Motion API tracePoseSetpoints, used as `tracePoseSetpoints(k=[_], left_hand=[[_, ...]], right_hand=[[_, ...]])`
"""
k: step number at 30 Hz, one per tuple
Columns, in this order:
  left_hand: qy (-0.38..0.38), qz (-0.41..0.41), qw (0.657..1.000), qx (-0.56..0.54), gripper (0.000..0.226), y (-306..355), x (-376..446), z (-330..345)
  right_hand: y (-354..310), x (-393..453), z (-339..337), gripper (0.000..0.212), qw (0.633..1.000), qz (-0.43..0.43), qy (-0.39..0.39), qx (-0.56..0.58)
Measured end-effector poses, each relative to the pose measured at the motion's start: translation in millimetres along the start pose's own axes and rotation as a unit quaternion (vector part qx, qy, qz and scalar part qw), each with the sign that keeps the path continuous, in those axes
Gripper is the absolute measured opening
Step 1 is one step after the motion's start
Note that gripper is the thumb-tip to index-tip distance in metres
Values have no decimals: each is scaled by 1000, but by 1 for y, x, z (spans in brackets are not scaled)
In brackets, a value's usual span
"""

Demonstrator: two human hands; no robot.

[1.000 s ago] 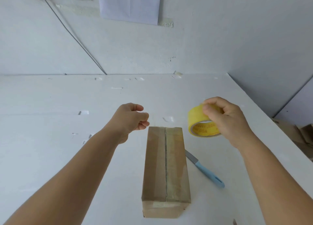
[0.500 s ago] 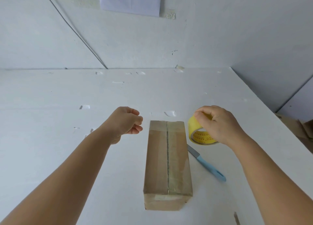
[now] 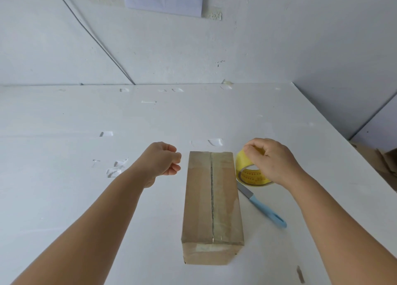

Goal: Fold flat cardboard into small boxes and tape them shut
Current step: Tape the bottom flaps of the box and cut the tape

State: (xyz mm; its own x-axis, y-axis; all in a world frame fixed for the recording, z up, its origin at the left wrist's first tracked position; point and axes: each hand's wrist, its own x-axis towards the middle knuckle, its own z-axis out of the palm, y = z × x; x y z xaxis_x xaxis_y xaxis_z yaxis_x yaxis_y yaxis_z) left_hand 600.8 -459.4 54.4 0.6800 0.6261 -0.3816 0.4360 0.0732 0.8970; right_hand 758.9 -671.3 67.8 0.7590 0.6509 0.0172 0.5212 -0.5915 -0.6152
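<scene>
A long brown cardboard box (image 3: 211,207) lies on the white table (image 3: 64,198), its top seam covered with clear tape. My right hand (image 3: 271,161) grips a yellow tape roll (image 3: 250,173) that rests on the table just right of the box's far end. My left hand (image 3: 162,161) hovers left of the same end, fingers curled into a loose fist with nothing in it. A knife with a light blue handle (image 3: 263,207) lies on the table to the right of the box, its blade tip under the roll.
Small scraps of clear tape (image 3: 116,168) stick to the table on the left and behind the box. The table's right edge (image 3: 352,147) runs diagonally, with brown cardboard (image 3: 384,160) on the floor beyond it. A wall stands at the back.
My right hand has lowered the tape roll from the air down to the table beside the box. My left hand has stayed almost where it was.
</scene>
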Motion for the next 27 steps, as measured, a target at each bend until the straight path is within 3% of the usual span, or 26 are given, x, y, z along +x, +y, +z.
tracePoseSetpoints(k=[7, 16, 18, 21, 24, 27], left_hand=[[-85, -40, 994, -56, 19, -19, 3, 15], [-50, -90, 995, 16, 39, -24, -2, 19], [-15, -59, 998, 25, 34, -28, -2, 22], [54, 48, 996, 60, 21, -23, -8, 24], [-39, 110, 993, 22, 30, -12, -31, 32], [-142, 85, 986, 4, 19, -14, -47, 44]], right_hand=[[4, -3, 15, 19, 999, 13, 0, 47], [2, -4, 20, 19, 1000, 19, 20, 15], [2, -5, 20, 19, 1000, 19, 18, 16], [1, -5, 21, 19, 1000, 16, 19, 14], [0, -7, 21, 20, 999, 20, 25, 20], [1, -8, 23, 20, 999, 27, 29, 17]])
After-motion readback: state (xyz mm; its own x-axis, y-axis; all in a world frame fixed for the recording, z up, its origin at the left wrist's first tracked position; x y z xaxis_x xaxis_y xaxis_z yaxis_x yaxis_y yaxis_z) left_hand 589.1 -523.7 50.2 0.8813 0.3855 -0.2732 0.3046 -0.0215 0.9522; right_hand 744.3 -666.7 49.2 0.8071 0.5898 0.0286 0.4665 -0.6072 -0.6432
